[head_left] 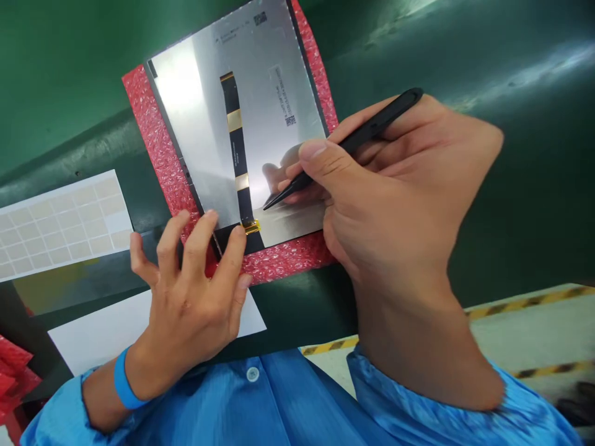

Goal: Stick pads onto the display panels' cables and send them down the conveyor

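A silver display panel (204, 124) lies face down on a red bubble-wrap sheet (158, 148) on the green bench. A black flex cable (237, 148) with gold patches runs down its middle to a gold connector (252, 227) at the near edge. My left hand (186, 291) rests with spread fingers on the panel's near edge, fingertips beside the connector. My right hand (395, 204) grips black tweezers (344, 145) like a pen, their tip just above the panel, right of the connector.
A white sheet of small beige stickers (60, 223) lies to the left. A white card (102, 334) sits under my left wrist. More red wrap (13, 371) shows at the lower left. A yellow-black striped floor line (525, 303) runs beyond the bench edge.
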Motion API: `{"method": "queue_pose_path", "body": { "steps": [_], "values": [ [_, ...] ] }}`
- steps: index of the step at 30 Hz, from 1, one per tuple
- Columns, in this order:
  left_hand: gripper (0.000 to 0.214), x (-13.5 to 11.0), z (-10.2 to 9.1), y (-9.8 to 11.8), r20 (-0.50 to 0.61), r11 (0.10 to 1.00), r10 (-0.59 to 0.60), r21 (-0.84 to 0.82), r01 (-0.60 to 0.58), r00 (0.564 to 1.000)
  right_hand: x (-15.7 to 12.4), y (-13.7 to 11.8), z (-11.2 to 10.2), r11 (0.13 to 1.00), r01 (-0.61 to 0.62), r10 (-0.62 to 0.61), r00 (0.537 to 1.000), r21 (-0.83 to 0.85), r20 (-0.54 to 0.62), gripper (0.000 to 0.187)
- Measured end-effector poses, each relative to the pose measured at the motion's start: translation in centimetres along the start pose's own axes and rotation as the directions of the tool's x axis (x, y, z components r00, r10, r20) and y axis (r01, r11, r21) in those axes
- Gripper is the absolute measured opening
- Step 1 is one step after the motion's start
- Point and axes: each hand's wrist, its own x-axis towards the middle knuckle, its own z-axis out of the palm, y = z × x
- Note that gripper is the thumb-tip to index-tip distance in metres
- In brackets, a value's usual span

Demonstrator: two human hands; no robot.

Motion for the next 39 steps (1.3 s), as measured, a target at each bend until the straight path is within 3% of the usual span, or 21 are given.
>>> {"method": "queue_pose_path", "body": {
  "steps": [6, 10, 13, 16, 20, 24, 28, 32, 39],
  "values": [
    [0.055, 0.8, 1.5, 0.9, 0.067, 1.000, -0.024, 0.009, 0.023, 0.997, 0.1, -0.6, 0.6, 0.993, -0.108, 0.110, 0.993, 0.054, -0.046, 0.019],
    [0.062, 0.3, 2.0, 1.3, 0.112, 0.997, -0.023, 0.071, 0.015, 0.993, -0.4, 0.0, 1.0, 0.992, -0.103, 0.110, 0.987, 0.069, -0.115, 0.026],
    [0.052, -0.1, 1.1, 0.8, 0.127, 0.993, 0.043, 0.102, -0.056, 0.991, -0.3, 0.5, 1.4, 0.991, -0.087, 0.104, 0.981, 0.106, -0.164, 0.031],
    [0.041, -0.8, -1.5, -1.4, 0.107, 0.991, 0.119, 0.055, -0.126, 0.987, -0.1, -0.4, 1.8, 0.986, -0.081, 0.104, 0.982, 0.149, -0.157, 0.033],
    [0.039, -2.5, -4.2, -7.1, 0.002, 0.995, -0.095, 0.028, 0.095, 0.995, -0.8, -2.5, 4.4, 0.987, -0.076, 0.073, 0.997, 0.144, 0.026, 0.030],
    [0.041, -2.9, -3.2, -11.7, 0.061, 0.981, -0.192, 0.034, 0.190, 0.980, -1.4, -2.1, 9.2, 0.985, -0.112, 0.067, 0.952, 0.134, 0.298, 0.030],
    [0.038, -2.7, -2.1, -12.2, 0.036, 0.978, -0.206, -0.032, 0.207, 0.978, -1.3, -0.6, 11.5, 0.985, -0.126, 0.072, 0.920, 0.118, 0.385, 0.029],
    [0.035, -2.6, -2.0, -11.7, 0.017, 0.970, -0.228, -0.085, 0.228, 0.974, -1.2, -0.3, 11.2, 0.992, -0.092, 0.057, 0.932, 0.082, 0.358, 0.027],
    [0.030, -2.2, -1.8, -11.3, -0.017, 0.951, -0.283, -0.136, 0.279, 0.959, -0.8, -0.3, 11.1, 0.996, -0.086, 0.081, 0.910, -0.006, 0.407, 0.030]
  ]
}}
